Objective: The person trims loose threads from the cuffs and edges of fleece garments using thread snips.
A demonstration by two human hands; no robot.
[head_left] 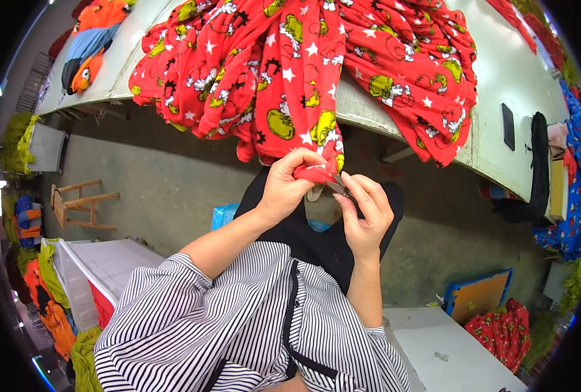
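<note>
A red fleece garment (290, 85) printed with white stars and green cartoon figures lies in folds on the table and hangs over its near edge. My left hand (289, 178) pinches the hanging end of this cloth above my lap. In my right hand (367, 212) is a small pair of metal thread snips (337, 185), held between thumb and fingers. The blades point left and meet the cloth's edge beside my left fingertips. My fingers partly cover the snips, so whether the blades are apart cannot be seen.
The pale table (493, 140) spans the far side, with a dark phone (508, 127) at right and an orange and blue plush-like piece (89, 49) at left. A wooden stool (84, 204) stands on the floor at left. Another red printed bundle (499, 334) lies at lower right.
</note>
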